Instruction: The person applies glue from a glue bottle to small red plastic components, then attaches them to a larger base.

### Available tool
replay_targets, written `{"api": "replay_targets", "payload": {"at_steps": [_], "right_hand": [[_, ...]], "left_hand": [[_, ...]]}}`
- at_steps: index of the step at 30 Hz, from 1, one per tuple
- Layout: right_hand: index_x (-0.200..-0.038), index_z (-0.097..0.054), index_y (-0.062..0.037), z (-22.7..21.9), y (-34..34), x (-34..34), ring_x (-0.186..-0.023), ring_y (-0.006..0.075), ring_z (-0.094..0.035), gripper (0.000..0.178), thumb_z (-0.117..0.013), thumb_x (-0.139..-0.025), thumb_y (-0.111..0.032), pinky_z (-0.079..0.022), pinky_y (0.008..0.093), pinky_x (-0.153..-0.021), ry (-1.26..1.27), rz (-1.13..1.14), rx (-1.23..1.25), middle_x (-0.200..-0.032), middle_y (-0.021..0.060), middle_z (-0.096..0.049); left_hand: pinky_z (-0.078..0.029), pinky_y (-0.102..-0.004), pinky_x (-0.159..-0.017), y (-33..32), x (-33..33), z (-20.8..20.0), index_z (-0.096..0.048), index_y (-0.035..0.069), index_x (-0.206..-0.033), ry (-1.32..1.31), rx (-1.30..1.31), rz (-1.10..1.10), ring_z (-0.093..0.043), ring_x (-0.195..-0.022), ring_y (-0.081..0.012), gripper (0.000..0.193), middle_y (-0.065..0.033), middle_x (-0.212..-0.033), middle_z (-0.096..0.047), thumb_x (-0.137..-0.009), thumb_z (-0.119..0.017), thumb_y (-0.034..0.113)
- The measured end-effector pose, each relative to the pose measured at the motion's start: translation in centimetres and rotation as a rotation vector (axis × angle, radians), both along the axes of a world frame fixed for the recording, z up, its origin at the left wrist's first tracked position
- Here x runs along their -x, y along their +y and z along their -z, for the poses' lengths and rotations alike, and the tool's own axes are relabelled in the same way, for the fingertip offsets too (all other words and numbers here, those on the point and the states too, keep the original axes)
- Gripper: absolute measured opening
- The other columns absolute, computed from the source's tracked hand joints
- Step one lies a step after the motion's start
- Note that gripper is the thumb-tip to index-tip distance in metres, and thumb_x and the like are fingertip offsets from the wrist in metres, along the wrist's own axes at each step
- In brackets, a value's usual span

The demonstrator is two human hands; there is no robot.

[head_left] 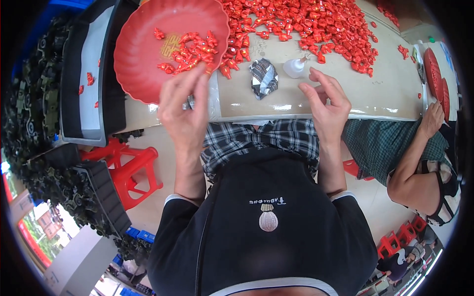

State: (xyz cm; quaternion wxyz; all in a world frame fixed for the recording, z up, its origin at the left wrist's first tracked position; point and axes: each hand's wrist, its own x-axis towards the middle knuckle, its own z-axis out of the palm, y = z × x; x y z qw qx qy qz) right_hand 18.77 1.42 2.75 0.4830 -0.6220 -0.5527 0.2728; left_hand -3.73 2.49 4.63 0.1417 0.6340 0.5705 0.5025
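My left hand (185, 101) is over the front right rim of a scalloped red plastic bowl (133, 74). Its fingers are drawn together beside small glossy red figurines (190, 53) with gold marks, heaped in the bowl. Whether a figurine is between those fingertips is hidden. My right hand (328, 101) hovers above the table's front edge, thumb and forefinger apart, nothing seen between them. Just beyond it stands a small white bottle (295, 68) with a thin tip. Between my hands lies a crumpled patterned cloth (264, 79).
A large pile of red pieces (301, 22) covers the far table (345, 101). To the left is a black tray (74, 93) with a few pieces. A red stool (133, 172) stands below it. Another person's hand (433, 117) is by red trays at right.
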Motion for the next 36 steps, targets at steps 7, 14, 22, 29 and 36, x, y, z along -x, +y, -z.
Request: {"api": "replay_targets", "payload": {"at_steps": [7,14,22,29,36], "right_hand": [[-0.101,-0.061,-0.0001,2.2,2.0,1.5,-0.055,0.0053,-0.049,0.035,-0.071,-0.068,-0.004,-0.039,0.0183,-0.05,0.021,-0.008,-0.097,-0.086,0.0059,-0.06],[-0.095,-0.062,-0.0005,1.5,1.7,-0.1,-0.056,0.0113,-0.053,0.029,-0.071,-0.068,-0.008,-0.044,0.0236,-0.053,0.049,0.048,-0.136,-0.08,0.0076,-0.06],[-0.102,-0.05,0.0016,2.1,-0.7,-4.1,-0.082,0.0129,-0.057,0.03,-0.064,-0.076,-0.005,-0.046,0.0254,-0.073,0.299,0.183,-0.244,-0.093,0.0099,-0.061],[-0.102,-0.049,0.0009,2.0,-1.4,-5.2,-0.084,0.0122,-0.057,0.027,-0.062,-0.079,-0.005,-0.045,0.0247,-0.075,0.405,0.216,-0.156,-0.092,0.0098,-0.061],[-0.107,-0.049,0.0,2.6,-0.6,-2.7,-0.079,0.0137,-0.056,0.034,-0.064,-0.079,-0.012,-0.045,0.025,-0.07,0.304,0.192,-0.223,-0.092,0.0099,-0.057]], "left_hand": [[-0.043,-0.0313,-0.075,1.0,1.0,0.1,-0.067,0.006,-0.094,0.397,-0.056,-0.208,-0.053,-0.082,-0.0214,0.022,-0.008,-0.085,-0.06,-0.071,-0.067,0.005],[-0.044,-0.032,-0.069,3.8,-6.5,0.8,-0.066,0.002,-0.086,0.16,-0.011,0.254,-0.055,-0.077,-0.0235,0.016,-0.0094,-0.081,-0.06,-0.07,-0.065,0.003],[-0.045,-0.0368,-0.068,6.4,-15.5,2.2,-0.063,0.002,-0.092,0.316,0.071,0.462,-0.056,-0.077,-0.0299,0.02,-0.0132,-0.08,-0.059,-0.072,-0.062,0.007],[-0.045,-0.0371,-0.067,6.7,-15.4,3.0,-0.062,0.0,-0.088,0.33,0.072,0.548,-0.056,-0.076,-0.0293,0.014,-0.0134,-0.078,-0.058,-0.076,-0.058,0.006],[-0.047,-0.029,-0.064,1.8,-11.8,0.6,-0.059,-0.001,-0.095,-0.026,0.361,0.717,-0.061,-0.074,-0.0241,0.015,-0.013,-0.085,-0.06,-0.083,-0.052,0.005]]}}
